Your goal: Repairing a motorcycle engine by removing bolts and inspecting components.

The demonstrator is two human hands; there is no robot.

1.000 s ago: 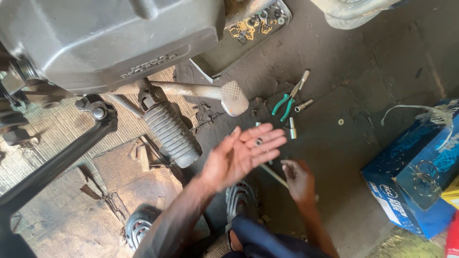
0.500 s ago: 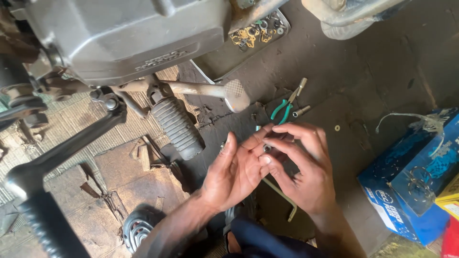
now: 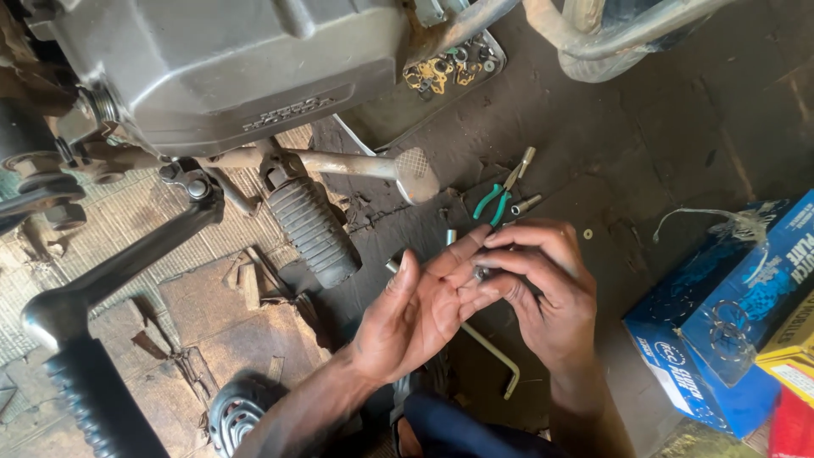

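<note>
Picking at a small dark metal part (image 3: 480,273), the right hand (image 3: 547,293) pinches it between thumb and forefinger where it lies on the fingers of the left hand (image 3: 420,309), which is held palm up and flat like a tray, its fingers apart and stretched and gripping nothing. The right hand's fingers (image 3: 509,263) are together, clamped on the small part; what kind of part it is, the view is too small to tell. Both hands hover above the dirty dark floor (image 3: 627,144), right of the black ribbed rubber footrest (image 3: 312,229) and nearer than the grey metal engine casing (image 3: 229,68). Just beyond the hands lie green-handled pliers (image 3: 496,201) and a short grey metal sleeve (image 3: 526,204), with a tiny pale washer (image 3: 588,233) to the right. A bent steel rod (image 3: 496,352) lies on the floor under the hands. At the far right a blue cardboard box (image 3: 721,339) sits near a yellow one. The step in hand looks like sorting or lifting a small piece out of the palm. The next move would call for a firm pinch and a level left palm, since so small a piece could roll off between the spread fingers and vanish in the grime below.
</note>
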